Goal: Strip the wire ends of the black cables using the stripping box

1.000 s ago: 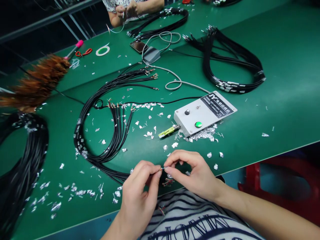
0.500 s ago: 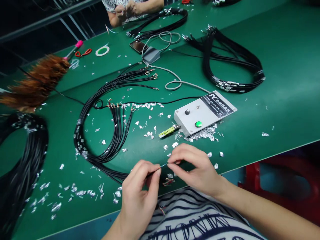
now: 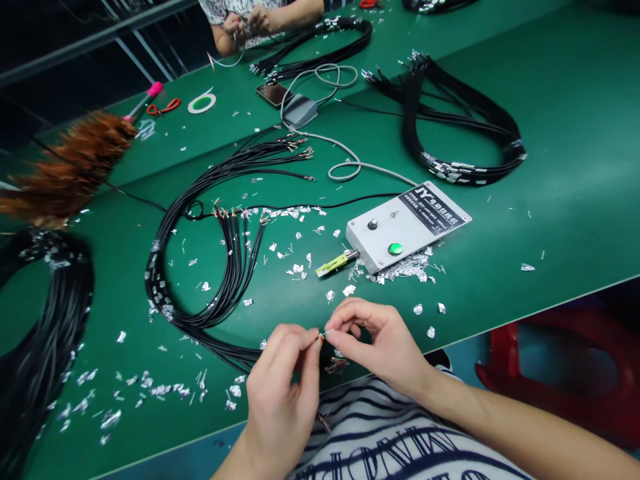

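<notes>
My left hand (image 3: 287, 383) pinches the end of a black cable, with thin coloured wires (image 3: 321, 336) showing at its fingertips. Facing it, my right hand (image 3: 376, 340) closes thumb and forefinger on the tip of a thin bluish wire. The fingertips of both hands nearly meet. A looped bundle of black cables (image 3: 163, 273) with bare copper ends leads toward my left hand. Beyond my hands lies a white control box (image 3: 407, 223) with a green button and a yellow-green clip (image 3: 336, 264) on its front. Several loose cable ends (image 3: 337, 365) lie below my fingers.
Foil scraps (image 3: 160, 387) litter the green table (image 3: 560, 200). More cable bundles (image 3: 463, 170) lie right and left. At the back are a feather duster (image 3: 75, 163), red scissors (image 3: 164, 107), a tape roll (image 3: 201, 103), a phone (image 3: 274, 95) and a co-worker's hands (image 3: 247, 23). A red stool (image 3: 555, 373) stands right.
My right hand has come closer to my left, so less of the blue wire shows between the fingertips. The view has shifted slightly.
</notes>
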The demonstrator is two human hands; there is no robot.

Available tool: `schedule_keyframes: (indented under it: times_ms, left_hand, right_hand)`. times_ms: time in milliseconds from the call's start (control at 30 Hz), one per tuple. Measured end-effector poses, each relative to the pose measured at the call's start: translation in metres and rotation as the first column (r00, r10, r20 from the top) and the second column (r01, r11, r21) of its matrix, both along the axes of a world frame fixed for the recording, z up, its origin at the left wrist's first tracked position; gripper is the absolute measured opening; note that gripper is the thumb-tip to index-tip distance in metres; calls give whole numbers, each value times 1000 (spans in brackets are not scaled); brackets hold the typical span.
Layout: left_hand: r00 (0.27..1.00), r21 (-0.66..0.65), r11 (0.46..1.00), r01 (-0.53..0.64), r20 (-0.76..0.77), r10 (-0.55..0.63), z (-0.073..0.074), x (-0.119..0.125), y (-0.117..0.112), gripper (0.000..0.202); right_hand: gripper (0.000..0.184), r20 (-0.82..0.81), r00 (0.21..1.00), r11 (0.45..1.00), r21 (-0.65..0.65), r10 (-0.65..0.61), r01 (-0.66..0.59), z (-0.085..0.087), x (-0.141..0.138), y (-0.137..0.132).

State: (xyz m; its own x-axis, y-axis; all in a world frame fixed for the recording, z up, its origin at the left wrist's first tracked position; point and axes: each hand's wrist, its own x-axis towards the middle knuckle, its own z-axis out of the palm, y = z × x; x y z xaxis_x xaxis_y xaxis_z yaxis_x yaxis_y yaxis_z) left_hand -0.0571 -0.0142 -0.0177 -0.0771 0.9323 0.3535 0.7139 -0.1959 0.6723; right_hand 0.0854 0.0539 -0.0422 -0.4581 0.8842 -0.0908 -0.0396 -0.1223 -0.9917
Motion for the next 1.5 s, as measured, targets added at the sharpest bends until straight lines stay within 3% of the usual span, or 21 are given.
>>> schedule_keyframes:
  times_ms: [133,300,533,967,1500]
  left_hand:
    - [999,-37,999,-27,37,28,2,-1,3,14]
    - [994,-80,997,-6,105,15,3,-3,4,14]
    - [999,-39,999,-1,40,3,1,-1,1,15]
    - [998,-54,998,-12,67,16,-1,-1,3,13]
    - [999,-31,999,-11,48,12,-1,0,2,13]
  right_hand:
    - [7,-67,998,990,-137,11,-20,-3,-2,-2]
    - [17,-161,985,932,-346,56,-109,-6,-4,-4]
    - [11,-86,996,979,-203,9,-26,-2,-2,-4]
    - [13,-149,989,943,-327,9,-57,-7,-6,-7]
    - [10,-108,994,971,-240,-9,-17,-6,-6,-7]
